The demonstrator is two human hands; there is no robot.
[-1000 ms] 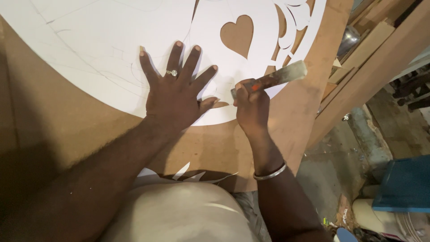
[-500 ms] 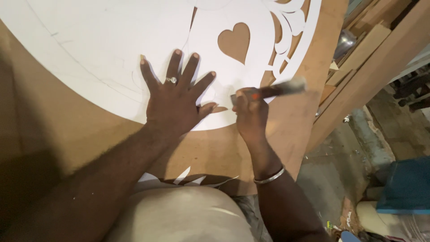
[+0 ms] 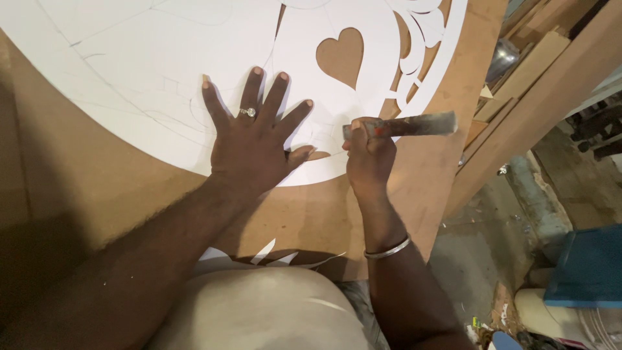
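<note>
The left hand [image 3: 256,152] lies flat on the white sheet [image 3: 162,78], fingers spread wide and palm pressed down near the sheet's curved lower edge; its grip is open and holds nothing. A ring [image 3: 247,112] sits on one finger. The right hand [image 3: 370,159] is just beside it, its grip closed in a fist around the handle of a cutting tool [image 3: 405,125]. The tool's grey, flat end sticks out to the right of the fist, roughly level, above the brown board [image 3: 97,188]. The working tip is hidden by the fingers, so whether it touches the sheet cannot be told. A thin metal bangle [image 3: 387,249] circles the right wrist.

The white sheet covers the upper part of the board, and its rounded edge runs under both hands. A heart-shaped cutout [image 3: 341,57] shows above the right hand, between the two hands' reach, with curling cut-out shapes [image 3: 414,45] further right near the sheet's rim. Small white offcuts [image 3: 269,251] lie at the near edge of the surface, by the person's lap. To the right, wooden planks [image 3: 538,84] lean beside the board, and a blue box [image 3: 586,266] sits on the floor below.
</note>
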